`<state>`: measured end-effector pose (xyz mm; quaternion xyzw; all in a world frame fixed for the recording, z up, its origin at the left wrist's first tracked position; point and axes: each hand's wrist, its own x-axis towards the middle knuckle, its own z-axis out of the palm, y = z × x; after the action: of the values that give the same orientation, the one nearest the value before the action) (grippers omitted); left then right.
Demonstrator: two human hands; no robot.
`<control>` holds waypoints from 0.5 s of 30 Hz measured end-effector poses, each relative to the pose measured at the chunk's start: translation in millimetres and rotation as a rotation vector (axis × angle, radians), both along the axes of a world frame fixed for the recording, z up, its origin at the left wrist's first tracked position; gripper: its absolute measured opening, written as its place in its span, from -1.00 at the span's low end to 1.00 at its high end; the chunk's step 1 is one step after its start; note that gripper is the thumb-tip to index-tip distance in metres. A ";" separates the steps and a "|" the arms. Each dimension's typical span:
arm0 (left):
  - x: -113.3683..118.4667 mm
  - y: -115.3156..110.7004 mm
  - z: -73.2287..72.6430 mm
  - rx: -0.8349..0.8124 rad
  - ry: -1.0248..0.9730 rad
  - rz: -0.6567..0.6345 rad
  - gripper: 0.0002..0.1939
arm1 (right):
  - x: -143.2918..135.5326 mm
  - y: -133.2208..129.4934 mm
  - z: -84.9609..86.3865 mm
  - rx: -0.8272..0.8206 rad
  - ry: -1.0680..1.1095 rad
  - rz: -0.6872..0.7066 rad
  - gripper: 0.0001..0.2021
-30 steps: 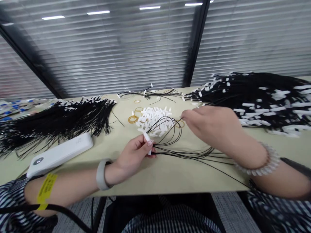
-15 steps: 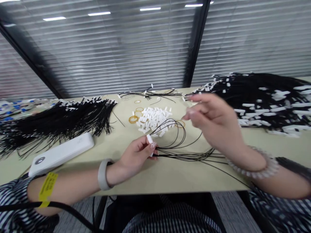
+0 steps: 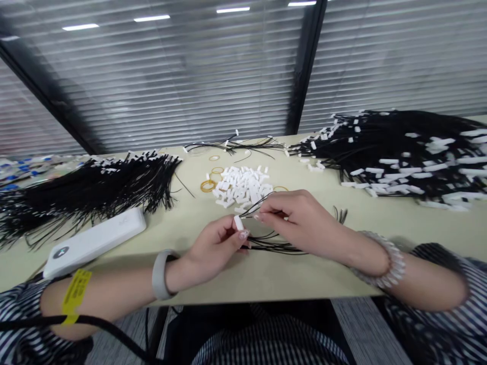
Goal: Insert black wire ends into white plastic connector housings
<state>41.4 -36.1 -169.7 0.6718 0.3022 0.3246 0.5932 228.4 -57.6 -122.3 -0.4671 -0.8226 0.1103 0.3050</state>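
Note:
My left hand (image 3: 218, 248) pinches a white connector housing (image 3: 238, 222) upright between thumb and fingers. Thin black wires (image 3: 274, 247) trail from it to the right, passing under my right hand. Close by on the right, my right hand (image 3: 299, 218) has its thumb and forefinger pressed together beside the housing, at a thin black wire (image 3: 255, 205). Its other fingers are curled and partly hidden. Just beyond both hands lies a heap of loose white connector housings (image 3: 243, 183), with several yellow rubber bands (image 3: 207, 186) around it.
A bundle of black wires (image 3: 102, 187) spreads at the left, and a larger pile of black wires with white ends (image 3: 403, 147) at the right. A white power bank (image 3: 95, 242) lies by my left forearm. A few wires (image 3: 247, 147) rest near the window blinds (image 3: 190, 91).
My right hand has come down and left from above the table to the housing, its fingers closing at a wire. My left hand stays nearly in place with the housing.

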 end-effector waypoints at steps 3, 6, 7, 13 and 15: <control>0.7 -1.2 2.7 0.046 0.024 -0.016 -0.85 | -1.1 -0.6 -0.8 -0.008 -0.024 -0.006 -0.81; 0.9 -2.9 4.7 0.069 0.061 -0.007 -0.85 | -1.7 -0.6 -1.7 -0.012 -0.033 0.003 -0.81; 0.8 -3.6 5.1 0.073 0.077 -0.003 -0.84 | -2.0 -0.2 -2.1 -0.008 -0.028 0.005 -0.81; 0.8 -6.6 6.1 0.053 0.112 -0.025 -0.82 | -5.9 2.9 -9.5 0.085 -0.064 0.026 -0.84; 1.0 -6.4 6.3 0.044 0.110 -0.029 -0.82 | -7.9 2.6 -12.9 0.112 -0.076 0.041 -0.84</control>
<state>42.4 -42.5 -163.4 0.7058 0.3173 0.2852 0.5656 220.5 -55.0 -135.3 -0.4365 -0.8477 0.0526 0.2969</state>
